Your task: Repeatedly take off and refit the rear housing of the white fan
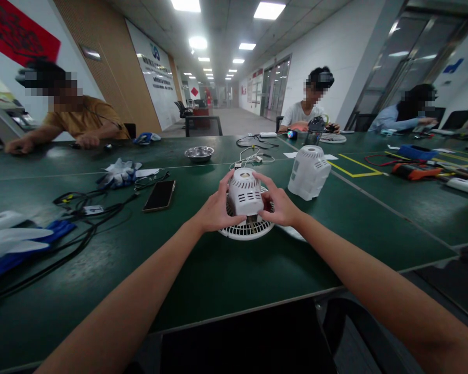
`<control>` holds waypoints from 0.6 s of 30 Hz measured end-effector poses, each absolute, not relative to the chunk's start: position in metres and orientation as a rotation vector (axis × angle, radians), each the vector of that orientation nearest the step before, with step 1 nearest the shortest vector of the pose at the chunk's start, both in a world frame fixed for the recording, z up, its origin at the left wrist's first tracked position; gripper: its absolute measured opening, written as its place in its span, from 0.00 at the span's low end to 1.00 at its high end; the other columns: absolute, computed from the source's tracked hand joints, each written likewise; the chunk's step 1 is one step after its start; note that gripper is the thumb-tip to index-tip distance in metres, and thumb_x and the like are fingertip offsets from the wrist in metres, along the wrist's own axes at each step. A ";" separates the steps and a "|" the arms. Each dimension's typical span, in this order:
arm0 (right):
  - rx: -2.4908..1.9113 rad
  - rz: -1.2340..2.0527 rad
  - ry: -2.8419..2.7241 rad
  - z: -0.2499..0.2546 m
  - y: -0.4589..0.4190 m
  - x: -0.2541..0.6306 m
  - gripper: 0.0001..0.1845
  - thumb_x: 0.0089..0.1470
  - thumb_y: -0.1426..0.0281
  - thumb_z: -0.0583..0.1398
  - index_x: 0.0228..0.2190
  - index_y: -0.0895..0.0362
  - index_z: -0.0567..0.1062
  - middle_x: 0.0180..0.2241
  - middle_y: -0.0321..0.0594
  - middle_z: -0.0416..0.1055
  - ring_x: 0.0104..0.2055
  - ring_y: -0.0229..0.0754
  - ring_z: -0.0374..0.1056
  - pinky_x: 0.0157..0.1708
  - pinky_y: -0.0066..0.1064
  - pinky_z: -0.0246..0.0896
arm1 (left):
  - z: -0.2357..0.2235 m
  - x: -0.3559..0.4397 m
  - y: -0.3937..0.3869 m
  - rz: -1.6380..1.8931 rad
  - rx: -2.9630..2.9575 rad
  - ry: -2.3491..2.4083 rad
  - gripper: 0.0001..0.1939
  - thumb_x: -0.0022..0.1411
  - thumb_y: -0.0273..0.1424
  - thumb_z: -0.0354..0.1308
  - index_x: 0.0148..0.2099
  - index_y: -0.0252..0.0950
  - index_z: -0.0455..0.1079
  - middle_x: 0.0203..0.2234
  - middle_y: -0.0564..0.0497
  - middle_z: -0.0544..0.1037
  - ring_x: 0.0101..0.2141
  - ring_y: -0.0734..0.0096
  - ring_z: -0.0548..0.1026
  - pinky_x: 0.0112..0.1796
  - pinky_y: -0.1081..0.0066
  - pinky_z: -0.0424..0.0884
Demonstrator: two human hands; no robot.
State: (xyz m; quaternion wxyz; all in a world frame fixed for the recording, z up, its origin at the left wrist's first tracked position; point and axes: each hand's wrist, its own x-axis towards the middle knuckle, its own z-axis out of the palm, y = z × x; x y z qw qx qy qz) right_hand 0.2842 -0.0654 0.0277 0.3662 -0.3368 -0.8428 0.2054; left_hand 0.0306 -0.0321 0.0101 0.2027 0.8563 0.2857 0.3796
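Both hands grip a white slotted motor housing (pixel 246 193), which sits over a round white fan grille (pixel 245 232) on the green table. My left hand (pixel 215 209) wraps the housing's left side, thumb along its lower edge. On the opposite side, my right hand (pixel 277 203) holds it with fingers on top and thumb near the bottom. A dark part shows below the housing, above the grille. Partly behind my right wrist lies a flat white piece (pixel 290 231). To the right stands a translucent white plastic housing (pixel 309 174).
A phone (pixel 159 196), black cables (pixel 89 221) and gloves (pixel 120 172) lie to the left. Beyond are a metal bowl (pixel 199 154) and white cables (pixel 255 157). An orange-and-black tool (pixel 415 171) rests at right. Several people sit around the table.
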 end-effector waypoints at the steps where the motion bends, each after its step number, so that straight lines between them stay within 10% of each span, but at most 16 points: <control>1: -0.872 0.529 -2.170 0.029 -0.066 0.284 0.54 0.48 0.63 0.65 0.70 0.51 0.46 0.24 0.29 0.70 0.23 0.41 0.66 0.29 0.37 0.68 | 0.011 0.031 -0.032 1.069 2.402 0.784 0.66 0.48 0.44 0.74 0.75 0.45 0.32 0.63 0.34 0.67 0.58 0.34 0.71 0.58 0.36 0.64; 18: -0.932 0.564 -2.231 0.039 -0.068 0.287 0.51 0.48 0.65 0.65 0.67 0.52 0.49 0.31 0.35 0.75 0.26 0.42 0.70 0.31 0.39 0.72 | 0.013 0.031 -0.026 1.116 2.480 0.774 0.57 0.47 0.44 0.74 0.70 0.46 0.44 0.56 0.37 0.72 0.49 0.42 0.77 0.49 0.45 0.73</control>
